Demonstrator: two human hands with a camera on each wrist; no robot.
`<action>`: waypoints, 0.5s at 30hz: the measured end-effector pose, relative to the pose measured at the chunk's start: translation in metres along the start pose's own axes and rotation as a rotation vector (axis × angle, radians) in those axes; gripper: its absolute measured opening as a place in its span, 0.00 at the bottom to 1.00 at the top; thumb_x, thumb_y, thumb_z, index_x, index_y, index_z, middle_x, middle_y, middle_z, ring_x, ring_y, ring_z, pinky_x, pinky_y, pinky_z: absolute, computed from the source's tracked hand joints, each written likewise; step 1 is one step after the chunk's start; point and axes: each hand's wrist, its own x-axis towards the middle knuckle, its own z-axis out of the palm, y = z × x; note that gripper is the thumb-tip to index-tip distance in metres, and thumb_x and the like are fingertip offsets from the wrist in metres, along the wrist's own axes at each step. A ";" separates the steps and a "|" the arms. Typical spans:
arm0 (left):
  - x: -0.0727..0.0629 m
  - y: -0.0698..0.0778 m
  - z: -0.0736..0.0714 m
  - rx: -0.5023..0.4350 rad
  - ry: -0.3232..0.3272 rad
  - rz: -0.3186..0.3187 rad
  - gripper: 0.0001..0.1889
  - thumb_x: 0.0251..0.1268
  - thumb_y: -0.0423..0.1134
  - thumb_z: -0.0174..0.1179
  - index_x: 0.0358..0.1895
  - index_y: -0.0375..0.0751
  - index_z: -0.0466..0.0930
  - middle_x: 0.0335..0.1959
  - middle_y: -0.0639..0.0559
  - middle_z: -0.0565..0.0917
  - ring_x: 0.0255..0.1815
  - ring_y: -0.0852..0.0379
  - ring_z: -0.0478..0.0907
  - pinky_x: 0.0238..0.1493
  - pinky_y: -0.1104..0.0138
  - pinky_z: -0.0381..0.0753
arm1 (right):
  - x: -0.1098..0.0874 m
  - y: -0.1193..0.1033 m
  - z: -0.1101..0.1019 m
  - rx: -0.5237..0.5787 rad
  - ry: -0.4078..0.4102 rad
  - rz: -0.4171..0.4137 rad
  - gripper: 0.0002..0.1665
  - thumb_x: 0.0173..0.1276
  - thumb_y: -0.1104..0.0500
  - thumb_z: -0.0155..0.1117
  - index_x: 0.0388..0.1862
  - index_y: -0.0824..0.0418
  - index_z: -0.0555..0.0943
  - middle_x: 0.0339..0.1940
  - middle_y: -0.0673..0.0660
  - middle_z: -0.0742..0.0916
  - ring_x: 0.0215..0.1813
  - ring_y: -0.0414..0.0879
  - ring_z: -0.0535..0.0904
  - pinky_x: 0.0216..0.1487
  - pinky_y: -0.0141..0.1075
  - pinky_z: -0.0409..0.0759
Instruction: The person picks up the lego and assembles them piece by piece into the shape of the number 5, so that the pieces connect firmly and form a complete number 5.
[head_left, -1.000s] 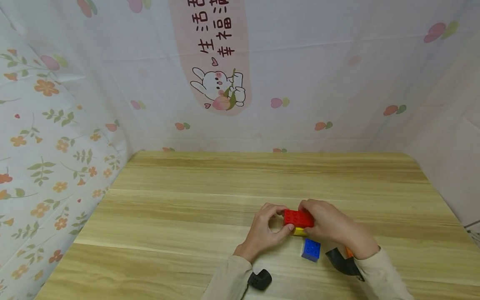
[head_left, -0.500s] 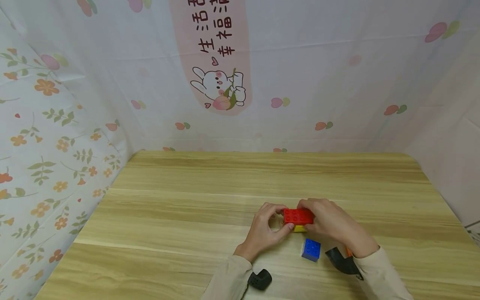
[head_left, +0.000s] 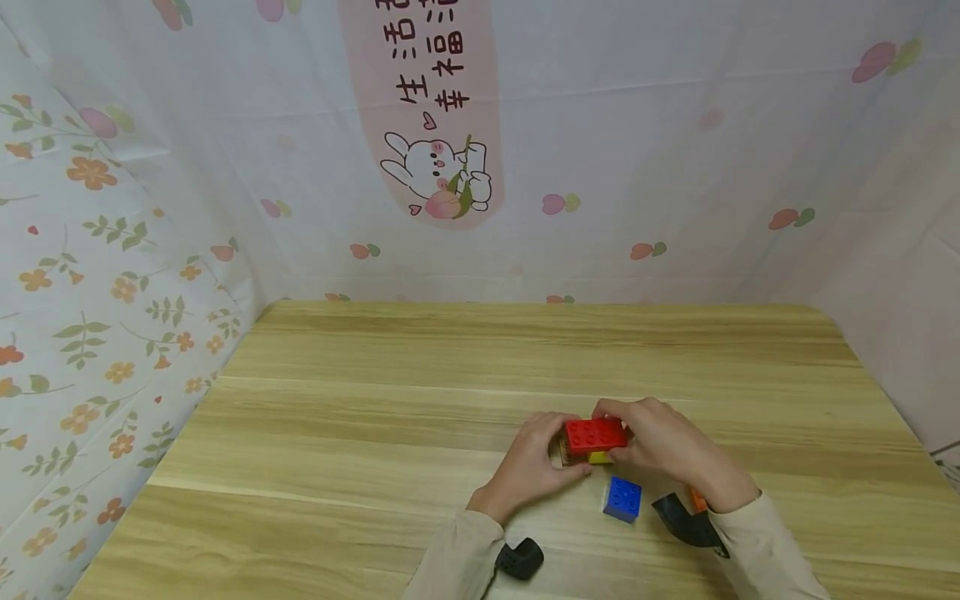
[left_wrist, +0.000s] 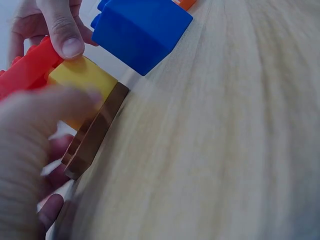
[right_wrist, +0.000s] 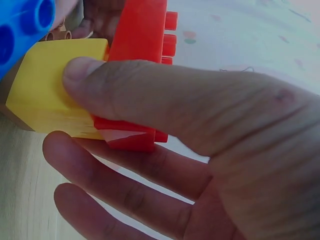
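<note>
A red building brick [head_left: 594, 435] sits on top of a yellow brick [head_left: 600, 457], which stands on a thin brown studded plate [left_wrist: 97, 132]. My right hand [head_left: 660, 442] pinches the red and yellow bricks from the right, its thumb [right_wrist: 85, 75] across the red one with the tip on the yellow. Around the left end of this stack curls my left hand [head_left: 528, 462], thumb in front and fingers behind the brown plate; that thumb is blurred in the left wrist view. The red brick reaches out to the left over the plate.
A blue brick [head_left: 622, 500] lies on the wooden table [head_left: 337, 467] just in front of the stack. Partly hidden by the right wrist is an orange brick [head_left: 698, 501]. Black wrist-camera mounts [head_left: 521, 559] hang under both sleeves. Patterned cloth [head_left: 600, 150] walls the back and sides.
My left thumb has slid off the red brick and down toward the brown plate, uncovering the plate's left end. The right hand's hold stays nearly the same, and the blue brick has not moved.
</note>
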 end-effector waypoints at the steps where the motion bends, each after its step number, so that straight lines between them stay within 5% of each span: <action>1: 0.000 0.000 0.000 0.021 -0.010 -0.007 0.27 0.50 0.47 0.70 0.54 0.46 0.74 0.48 0.61 0.79 0.50 0.65 0.70 0.53 0.71 0.68 | 0.000 0.000 0.000 0.003 -0.001 0.000 0.19 0.47 0.66 0.75 0.37 0.54 0.78 0.29 0.46 0.83 0.26 0.37 0.73 0.28 0.32 0.74; 15: 0.002 0.001 -0.001 0.047 -0.015 -0.028 0.21 0.52 0.43 0.69 0.49 0.45 0.77 0.44 0.60 0.79 0.46 0.64 0.71 0.49 0.74 0.69 | -0.001 0.000 0.002 -0.012 0.014 0.037 0.19 0.47 0.64 0.76 0.37 0.55 0.78 0.29 0.47 0.83 0.23 0.35 0.72 0.24 0.29 0.73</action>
